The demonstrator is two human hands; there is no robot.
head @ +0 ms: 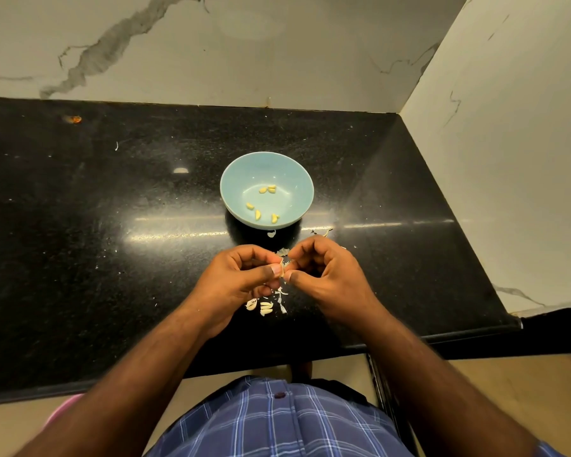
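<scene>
A small garlic clove (282,266) with papery skin is pinched between my left hand (241,278) and my right hand (323,272), held above the black counter (96,242). Thumbs and fingertips of both hands meet on it. Beyond my hands stands a light blue bowl (234,179) with several peeled yellowish cloves (267,189) inside. Under my hands lie a few unpeeled cloves (265,308) and white skin scraps (281,296).
The counter ends at a marble wall behind and a marble side wall (508,159) on the right. More skin bits (323,231) lie right of the bowl. An orange speck (75,119) sits at the far left. The counter's front edge runs just before my checked shirt.
</scene>
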